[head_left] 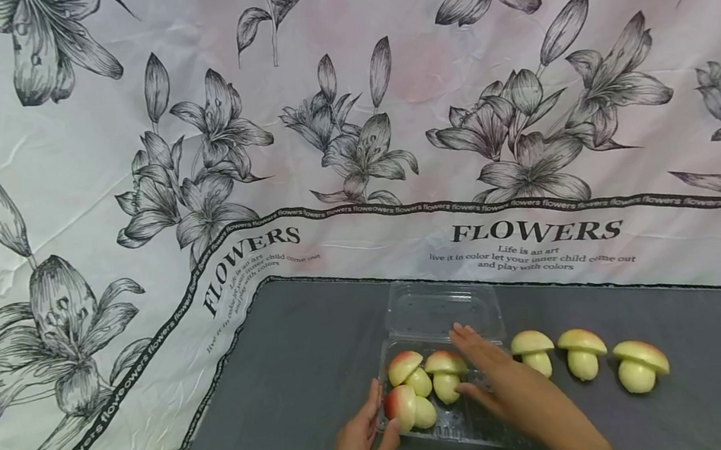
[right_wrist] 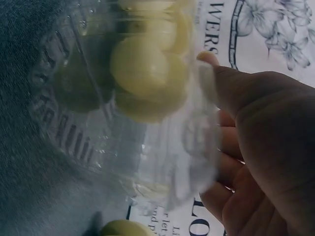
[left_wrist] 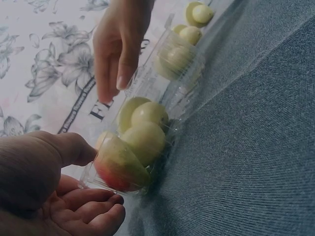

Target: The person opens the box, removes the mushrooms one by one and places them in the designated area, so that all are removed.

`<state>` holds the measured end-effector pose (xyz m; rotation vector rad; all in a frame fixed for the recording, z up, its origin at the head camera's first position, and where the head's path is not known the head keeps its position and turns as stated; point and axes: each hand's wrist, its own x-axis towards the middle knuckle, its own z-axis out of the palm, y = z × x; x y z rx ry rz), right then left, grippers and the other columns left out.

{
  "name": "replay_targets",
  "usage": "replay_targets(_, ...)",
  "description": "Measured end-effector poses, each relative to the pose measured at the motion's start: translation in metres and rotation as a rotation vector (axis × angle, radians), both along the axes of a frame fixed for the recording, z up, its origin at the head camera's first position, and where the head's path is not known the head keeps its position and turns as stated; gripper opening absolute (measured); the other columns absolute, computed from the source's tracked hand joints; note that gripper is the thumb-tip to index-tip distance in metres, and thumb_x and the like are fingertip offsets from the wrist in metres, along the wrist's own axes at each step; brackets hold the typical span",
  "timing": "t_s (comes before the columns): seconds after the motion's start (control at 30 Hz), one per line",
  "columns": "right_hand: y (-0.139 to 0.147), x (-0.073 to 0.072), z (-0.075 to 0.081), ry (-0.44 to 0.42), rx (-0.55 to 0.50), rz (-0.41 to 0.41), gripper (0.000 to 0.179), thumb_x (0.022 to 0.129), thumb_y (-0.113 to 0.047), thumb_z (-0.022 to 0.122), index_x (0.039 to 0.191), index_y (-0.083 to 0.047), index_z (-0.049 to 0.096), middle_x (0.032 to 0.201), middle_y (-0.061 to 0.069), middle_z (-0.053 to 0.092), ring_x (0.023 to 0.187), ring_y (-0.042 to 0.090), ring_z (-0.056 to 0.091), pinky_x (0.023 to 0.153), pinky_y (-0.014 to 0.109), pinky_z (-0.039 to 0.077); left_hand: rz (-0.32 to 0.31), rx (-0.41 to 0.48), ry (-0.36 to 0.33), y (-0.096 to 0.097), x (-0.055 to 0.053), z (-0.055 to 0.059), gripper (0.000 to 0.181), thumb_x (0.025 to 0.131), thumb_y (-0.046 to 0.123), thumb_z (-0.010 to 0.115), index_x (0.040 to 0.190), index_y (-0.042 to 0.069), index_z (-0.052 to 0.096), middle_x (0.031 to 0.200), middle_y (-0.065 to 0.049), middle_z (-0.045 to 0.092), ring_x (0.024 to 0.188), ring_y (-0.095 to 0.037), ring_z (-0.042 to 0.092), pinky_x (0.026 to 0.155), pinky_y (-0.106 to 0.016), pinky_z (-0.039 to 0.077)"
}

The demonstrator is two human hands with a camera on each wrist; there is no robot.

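Observation:
A clear plastic clamshell box (head_left: 431, 434) lies on the grey cloth, its lid (head_left: 442, 313) folded back toward the wall. Inside on the left sit three yellow-green mushroom-shaped pieces (head_left: 446, 376) with red-blushed caps. My left hand (head_left: 357, 448) holds the box's left end, thumb at the front wall and fingers along the side; in the left wrist view its fingers curl beside the red-capped piece (left_wrist: 120, 167). Over the right part of the box, my right hand (head_left: 518, 391) has its fingers stretched out and its thumb apart. The right wrist view shows that thumb (right_wrist: 246, 88) right at the plastic edge.
Three more mushroom-shaped pieces (head_left: 582, 354) stand in a row on the cloth right of the box. The grey cloth (head_left: 273, 391) meets a white flower-printed sheet (head_left: 355, 133) behind and at the left.

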<state>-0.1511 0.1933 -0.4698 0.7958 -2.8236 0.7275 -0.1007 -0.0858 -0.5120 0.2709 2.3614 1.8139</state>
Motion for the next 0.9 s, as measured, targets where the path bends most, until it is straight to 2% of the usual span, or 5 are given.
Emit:
replay_targets(0.07,-0.002,-0.002,-0.003,-0.025,-0.016,0.001,0.082,0.100,-0.031,0.077,0.168,-0.017,0.034,0.171,0.012,0.034,0.150,0.037,0.044,0.051,0.021,0.045,0.003,-0.011,0.000,0.000,-0.001,0.000,0.074,0.110,0.030,0.062,0.163,-0.007,0.027,0.166,-0.027,0.033,0.151,-0.043,0.036,0.115,-0.051,0.045)
replay_targets(0.17,-0.003,-0.004,-0.005,-0.039,-0.005,0.002,0.083,0.099,-0.031,0.077,0.168,-0.017,0.032,0.171,0.012,0.033,0.148,0.037,0.047,0.046,0.020,0.041,0.002,-0.019,-0.007,0.000,-0.002,0.001,0.073,0.110,0.030,0.062,0.164,-0.006,0.027,0.166,-0.027,0.033,0.151,-0.043,0.036,0.114,-0.051,0.046)
replay_targets(0.43,-0.003,-0.007,-0.009,-0.023,0.039,-0.006,0.080,0.099,-0.032,0.076,0.167,-0.015,0.037,0.170,0.011,0.036,0.145,0.036,0.051,0.050,0.021,0.043,-0.007,-0.015,-0.012,0.000,-0.002,0.001,0.074,0.109,0.030,0.062,0.164,-0.006,0.028,0.166,-0.028,0.033,0.151,-0.045,0.037,0.115,-0.053,0.045)
replay_targets(0.67,-0.005,-0.007,-0.011,-0.027,0.044,-0.006,0.075,0.101,-0.033,0.073,0.166,-0.016,0.039,0.169,0.011,0.038,0.121,0.038,0.068,0.046,0.022,0.040,-0.002,-0.026,-0.008,0.000,0.000,0.002,0.075,0.110,0.034,0.061,0.164,-0.006,0.027,0.166,-0.026,0.033,0.152,-0.042,0.037,0.115,-0.050,0.044)
replay_targets(0.9,-0.006,-0.007,-0.014,0.016,0.052,0.045,0.069,0.103,-0.030,0.072,0.163,-0.012,0.044,0.167,0.011,0.041,0.139,0.037,0.057,0.056,0.027,0.051,0.005,-0.035,-0.002,-0.001,0.003,0.002,0.075,0.110,0.034,0.061,0.164,-0.006,0.027,0.165,-0.026,0.034,0.150,-0.043,0.038,0.114,-0.051,0.046)
